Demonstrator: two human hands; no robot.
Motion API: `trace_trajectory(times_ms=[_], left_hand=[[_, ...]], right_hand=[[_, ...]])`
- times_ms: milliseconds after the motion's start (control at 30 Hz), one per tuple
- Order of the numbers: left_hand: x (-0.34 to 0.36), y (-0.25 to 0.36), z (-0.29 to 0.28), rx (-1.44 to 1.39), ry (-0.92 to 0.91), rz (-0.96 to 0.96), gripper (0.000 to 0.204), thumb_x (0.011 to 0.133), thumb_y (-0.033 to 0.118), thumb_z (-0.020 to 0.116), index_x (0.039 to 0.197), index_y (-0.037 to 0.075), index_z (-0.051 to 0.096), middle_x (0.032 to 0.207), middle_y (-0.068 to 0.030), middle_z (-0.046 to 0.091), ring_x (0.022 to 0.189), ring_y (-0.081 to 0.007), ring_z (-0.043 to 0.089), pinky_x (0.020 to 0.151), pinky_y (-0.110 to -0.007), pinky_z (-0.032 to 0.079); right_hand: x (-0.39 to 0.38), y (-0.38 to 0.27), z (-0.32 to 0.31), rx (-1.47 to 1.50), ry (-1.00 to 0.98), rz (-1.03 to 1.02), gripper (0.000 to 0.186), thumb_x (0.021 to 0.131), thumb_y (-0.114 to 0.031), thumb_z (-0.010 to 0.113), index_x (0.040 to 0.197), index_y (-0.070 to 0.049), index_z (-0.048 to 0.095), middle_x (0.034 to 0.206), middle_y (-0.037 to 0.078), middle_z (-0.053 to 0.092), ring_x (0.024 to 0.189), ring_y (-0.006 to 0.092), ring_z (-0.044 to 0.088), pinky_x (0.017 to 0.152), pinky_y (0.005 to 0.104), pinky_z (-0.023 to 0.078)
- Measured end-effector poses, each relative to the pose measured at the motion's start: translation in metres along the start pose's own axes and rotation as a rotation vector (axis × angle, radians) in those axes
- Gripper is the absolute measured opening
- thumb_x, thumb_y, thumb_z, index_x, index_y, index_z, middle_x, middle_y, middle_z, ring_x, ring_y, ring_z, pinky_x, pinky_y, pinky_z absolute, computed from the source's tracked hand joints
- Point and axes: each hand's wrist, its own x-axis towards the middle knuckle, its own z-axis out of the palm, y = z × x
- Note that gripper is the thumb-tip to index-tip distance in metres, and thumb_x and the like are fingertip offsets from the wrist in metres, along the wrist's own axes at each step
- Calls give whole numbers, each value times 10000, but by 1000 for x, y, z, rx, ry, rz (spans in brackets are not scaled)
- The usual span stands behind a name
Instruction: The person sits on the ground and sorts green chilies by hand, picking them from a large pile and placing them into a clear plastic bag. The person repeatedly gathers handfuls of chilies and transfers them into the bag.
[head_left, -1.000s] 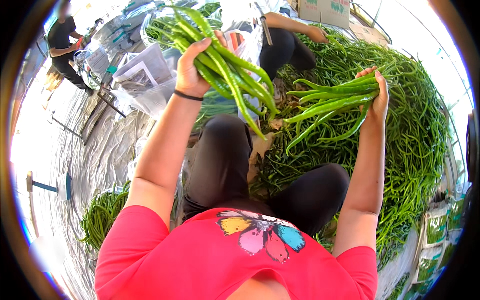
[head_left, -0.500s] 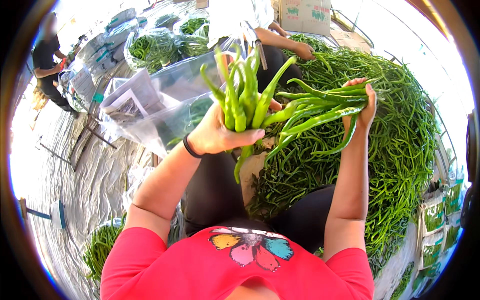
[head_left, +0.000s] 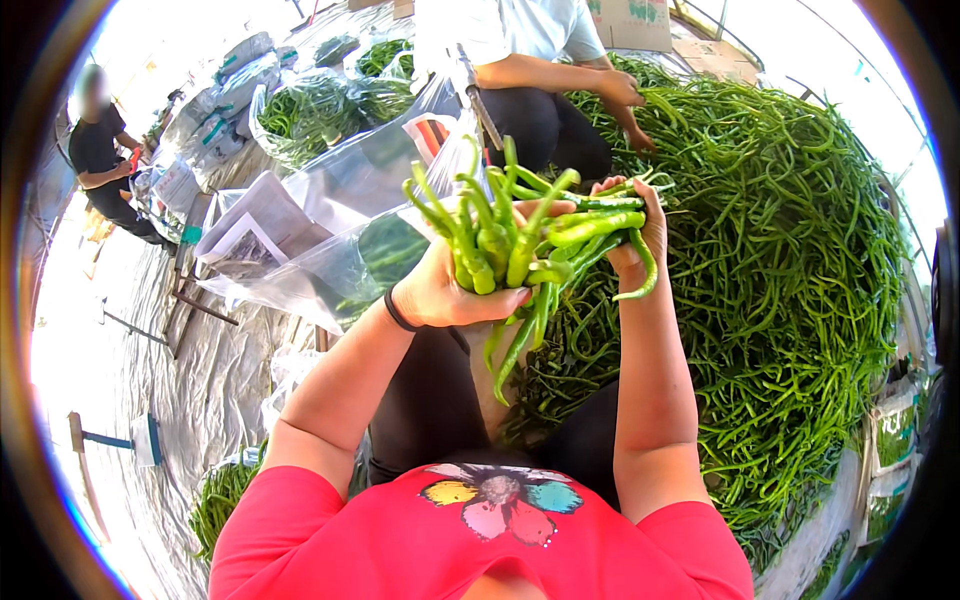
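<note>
My left hand (head_left: 447, 292) is closed round a bunch of long green chili peppers (head_left: 522, 248), their stem ends pointing up and some tips hanging below the fist. Just to its right, my right hand (head_left: 645, 228) grips a second bunch of green chili peppers (head_left: 597, 228), which lies sideways with its near ends against the first bunch. Both bunches are held in the air above my knees. Beyond and to the right spreads a large heap of green chili peppers (head_left: 780, 270).
A clear plastic bag (head_left: 375, 160) stands open left of my hands, under a metal rod (head_left: 482, 110). A co-worker's hands (head_left: 628, 105) reach to the heap's far edge. Filled pepper bags (head_left: 310, 115) lie far left, near another standing person (head_left: 105, 160). Cardboard boxes (head_left: 635, 25) stand behind.
My right hand has moved left and slightly down, bringing its peppers against the left bunch. My left hand has shifted slightly. The co-worker's hands have moved over the heap.
</note>
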Motion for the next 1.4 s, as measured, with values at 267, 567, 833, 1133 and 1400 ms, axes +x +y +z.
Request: trace_trajectory(times_ms=[267,567,833,1133,1400], left_hand=[[-18,22,-3,208,81,-85,597,704,11,679,1250,29,436,1191,-73,509,1090,-148,491,942,-325,400],[-56,37,4,122,289,68,504,709,-15,652,1158,54,434,1078,-95,515,977,-184,531,878,-361,427],[-63,54,-5,148,362,-157,392,679,146,721,958,65,459,1073,-165,541,903,-173,568,821,-338,441],[-59,15,-2,101,144,-229,525,698,-12,697,1166,28,461,1170,-113,540,991,-151,550,876,-329,432],[-44,-1,4,105,-74,-261,377,705,-61,657,1014,49,470,1218,-173,485,933,-143,505,772,-283,446]], right_hand=[[11,40,-1,-67,-18,133,82,792,-104,657,812,-44,607,804,82,643,818,215,624,941,420,467],[3,64,-4,40,-64,162,84,773,-95,665,808,-29,626,812,115,651,825,241,634,939,433,476],[-25,66,-30,257,-53,-33,90,805,-108,628,812,-19,632,829,89,666,844,230,645,933,423,474],[-35,74,-42,185,15,-69,116,801,-124,637,830,-13,619,838,93,650,863,223,633,959,420,463],[-28,97,-66,381,-26,12,256,808,-205,640,970,-9,613,1054,110,634,1033,231,588,996,386,411]])
